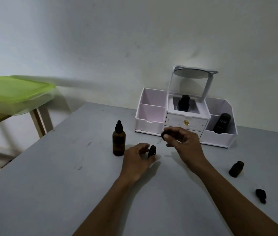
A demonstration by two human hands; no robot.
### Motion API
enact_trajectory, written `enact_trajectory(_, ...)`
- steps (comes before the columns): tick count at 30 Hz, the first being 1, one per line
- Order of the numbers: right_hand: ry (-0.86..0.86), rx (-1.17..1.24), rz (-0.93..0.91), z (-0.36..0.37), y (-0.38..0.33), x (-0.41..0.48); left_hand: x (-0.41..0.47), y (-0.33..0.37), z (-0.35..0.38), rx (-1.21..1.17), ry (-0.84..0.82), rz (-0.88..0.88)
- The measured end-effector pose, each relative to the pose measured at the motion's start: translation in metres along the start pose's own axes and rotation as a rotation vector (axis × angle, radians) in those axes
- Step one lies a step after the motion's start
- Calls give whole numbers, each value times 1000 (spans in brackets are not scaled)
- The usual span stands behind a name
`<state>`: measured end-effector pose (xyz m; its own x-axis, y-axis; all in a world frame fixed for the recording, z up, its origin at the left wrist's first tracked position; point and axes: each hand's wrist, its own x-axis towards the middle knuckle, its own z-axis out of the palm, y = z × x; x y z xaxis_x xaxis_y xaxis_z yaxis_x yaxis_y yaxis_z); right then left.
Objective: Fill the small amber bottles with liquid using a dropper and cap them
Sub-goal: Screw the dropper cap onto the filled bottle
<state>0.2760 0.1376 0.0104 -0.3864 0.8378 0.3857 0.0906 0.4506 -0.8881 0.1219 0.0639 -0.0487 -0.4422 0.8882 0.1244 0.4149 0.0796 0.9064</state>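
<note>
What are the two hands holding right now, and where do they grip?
The right hand pinches a small black cap by its sides; the left hand holds a small amber bottle round its base.

home room | white vanity organizer with mirror | grey table

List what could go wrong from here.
The right hand pinches the cap near the small bottle that the left hand steadies; an off-centre press could tip it.
The tall dropper bottle stands close by the left hand; a bump may topple it.
The second small bottle sits near the right forearm; a sweep could knock it.
</note>
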Motion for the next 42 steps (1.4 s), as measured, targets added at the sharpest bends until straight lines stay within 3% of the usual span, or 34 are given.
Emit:
enact_trajectory(6,-72,-66,5,4,13,3,1,-4,2,103,11,83)
enact_trajectory(13,-62,42,-15,2,7,7,1,-6,0,128,8,145)
enact_trajectory(26,-224,-321,-33,17,22,7,1,-5,1,118,2,148)
enact_trajectory(42,-141,-302,-59,28,32,0,4,-10,2,63,20,158)
